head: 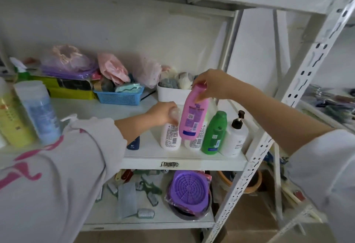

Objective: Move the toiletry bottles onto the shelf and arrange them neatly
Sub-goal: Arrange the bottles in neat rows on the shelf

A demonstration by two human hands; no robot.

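Observation:
My right hand (211,84) grips the cap of a pink bottle (193,116) and holds it tilted above the white shelf (182,163). My left hand (163,113) is closed on the clear cap of a white bottle (170,137) standing on the shelf. Another white bottle (196,141) is partly hidden behind the pink one. Right of these stand a green bottle (214,133) and a white pump bottle (235,139). A dark blue bottle (133,143) peeks out under my left wrist.
A pale blue bottle (39,112) and a yellow bottle (11,119) stand at the left. A blue basket (120,96), a white tub (173,93) and plastic bags (113,67) fill the shelf's back. A slotted upright (269,140) borders the right. Combs and a purple lid (188,190) lie below.

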